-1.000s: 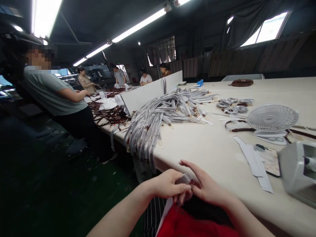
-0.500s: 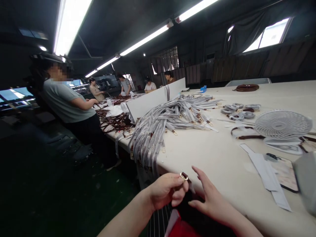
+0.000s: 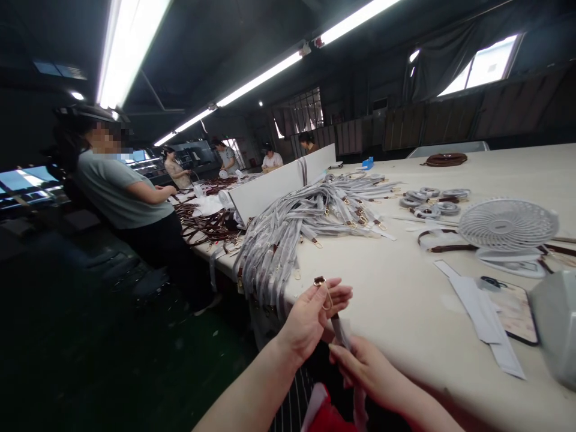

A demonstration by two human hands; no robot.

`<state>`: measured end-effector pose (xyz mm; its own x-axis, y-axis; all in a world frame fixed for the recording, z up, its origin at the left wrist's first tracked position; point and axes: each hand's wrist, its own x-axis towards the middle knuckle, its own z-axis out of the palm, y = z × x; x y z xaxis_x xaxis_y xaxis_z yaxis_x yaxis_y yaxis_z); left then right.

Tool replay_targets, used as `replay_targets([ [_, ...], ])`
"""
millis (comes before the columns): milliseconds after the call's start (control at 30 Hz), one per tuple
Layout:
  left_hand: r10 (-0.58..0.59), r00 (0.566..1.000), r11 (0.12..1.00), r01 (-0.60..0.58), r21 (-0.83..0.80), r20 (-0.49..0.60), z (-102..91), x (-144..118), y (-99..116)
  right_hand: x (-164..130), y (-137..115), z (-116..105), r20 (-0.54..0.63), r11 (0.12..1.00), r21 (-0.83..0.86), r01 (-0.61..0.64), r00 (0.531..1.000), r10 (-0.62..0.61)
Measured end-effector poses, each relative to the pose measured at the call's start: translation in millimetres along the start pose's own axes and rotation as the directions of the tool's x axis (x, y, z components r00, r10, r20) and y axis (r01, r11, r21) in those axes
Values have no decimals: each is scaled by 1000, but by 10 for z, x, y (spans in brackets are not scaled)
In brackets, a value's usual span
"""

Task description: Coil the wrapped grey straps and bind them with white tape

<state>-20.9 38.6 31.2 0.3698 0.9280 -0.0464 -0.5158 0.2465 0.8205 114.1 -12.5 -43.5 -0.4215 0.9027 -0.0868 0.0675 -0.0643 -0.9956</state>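
My left hand (image 3: 306,321) pinches the brown leather end of a bag strap (image 3: 342,333) between thumb and fingers, its other fingers stretched out to the right. A gold clasp (image 3: 328,299) on that end hangs across the fingers. Lower and to the right, my right hand (image 3: 371,367) is closed around the same strap where clear plastic wraps it. The strap's wrapped length drops below that hand toward my lap. Just beyond my hands, a pile of plastic-wrapped straps (image 3: 288,231) with gold clasps spills over the table's edge.
The pale table (image 3: 405,300) holds coiled straps (image 3: 432,204), a white fan (image 3: 508,225), paper strips (image 3: 472,309) and a phone (image 3: 513,312) on the right. A white divider board (image 3: 279,186) stands behind the pile. A co-worker (image 3: 130,186) stands at the left; several people work farther back.
My right hand, open before, has closed on the wrapped strap below my left hand. My left hand has moved up and slightly left with the clasp, and its fingers have straightened.
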Motion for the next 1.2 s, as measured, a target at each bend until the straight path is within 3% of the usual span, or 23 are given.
replay_targets([
  [67, 139, 990, 978, -136, 156, -8, 5, 50, -113, -9, -47, 0, -4, 1000, 3, -27, 1000, 27],
  [133, 250, 968, 899, -241, 365, 24, -14, 76, -174, -30, -85, -5, 18, 998, 27, -57, 998, 57],
  [233, 320, 920, 628, -386, 676, 228, -70, 73, -198, -84, -134, -53, 56, 994, 69, -88, 995, 84],
  [333, 187, 867, 279, -497, 822, 461, -139, 33, -211, -148, -172, -177, 92, 985, 157, -66, 994, 51],
  [467, -63, 796, -136, -604, 785, 602, -196, -60, -225, -232, -189, -368, 192, 919, 373, -129, 980, 60],
  [567, -181, 765, -308, -641, 704, 617, -180, -146, -203, -293, -210, -464, 208, 881, 448, -151, 976, 61],
  [667, -189, 825, -397, -560, 727, 532, -151, -217, -171, -334, -253, -570, 138, 892, 439, -108, 989, 52],
  [733, -197, 851, -350, -525, 776, 487, -142, -253, -148, -335, -292, -665, 43, 954, 294, -67, 997, 56],
  [767, -224, 852, -250, -519, 817, 473, -140, -269, -136, -329, -312, -713, -23, 986, 165, -36, 999, 40],
  [833, -298, 856, 107, -410, 906, 422, -140, -295, -115, -314, -350, -785, -154, 986, -159, 45, 986, -69],
  [867, -350, 852, 321, -281, 905, 389, -141, -306, -105, -310, -364, -797, -195, 954, -290, 78, 971, -138],
  [900, -405, 842, 507, -117, 854, 356, -142, -313, -95, -310, -368, -788, -210, 927, -360, 106, 959, -191],
  [967, -481, 817, 731, 173, 660, 319, -142, -316, -69, -311, -338, -699, -144, 926, -342, 162, 964, -222],
  [1067, -467, 807, 865, 333, 376, 360, -123, -275, 1, -265, -177, -415, -33, 951, -229, 207, 975, -220],
  [1133, -375, 849, 924, 309, 226, 371, -97, -201, 56, -206, -42, -171, -63, 952, -249, 177, 978, -198],
  [1200, -218, 925, 974, 186, 130, 311, -86, -83, 79, -183, 28, 65, -16, 963, -247, 108, 993, -115],
])
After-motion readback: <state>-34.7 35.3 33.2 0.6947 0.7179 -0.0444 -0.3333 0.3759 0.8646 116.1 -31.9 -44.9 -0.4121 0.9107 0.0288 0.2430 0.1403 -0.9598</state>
